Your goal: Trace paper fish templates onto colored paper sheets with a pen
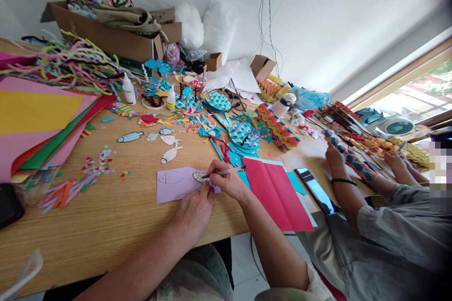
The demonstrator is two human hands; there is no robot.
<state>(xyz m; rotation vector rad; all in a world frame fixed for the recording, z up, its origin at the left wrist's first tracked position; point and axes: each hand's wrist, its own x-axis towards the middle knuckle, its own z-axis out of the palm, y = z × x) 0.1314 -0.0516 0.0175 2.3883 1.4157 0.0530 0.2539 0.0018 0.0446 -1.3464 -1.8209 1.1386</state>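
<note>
Two hands are at work over one purple sheet (173,194), whose long axis runs left to right across the wood-topped table (116,228). The sheet lies just ahead of the left hand (196,211); its right end passes beneath both hands, while its left end extends clear of them.

Critical relation: a fish cut-out (198,177) sits on the sheet directly ahead of the left fingertips, head pointing left, long axis roughly in line with the sheet's. Its tail end is hidden by fingers. A drawn fish outline (171,179) occupies the uncovered portion, left of the cut-out.

Left hand: fingers extended forward, apparently bearing down at the cut-out's right end; thumb obscured, so any pinch cannot be confirmed. Right hand (226,179): thumb and fingers pinch a pen (233,170), held low and slanting, tip toward the left. Contact between tip and paper cannot be verified. Both hands are close to the cut-out; the pen reaches it from the right.

Adjacent items: loose fish cut-outs (171,153) beyond and left of the hands; a creased red sheet (271,193) just right of the right hand.
</note>
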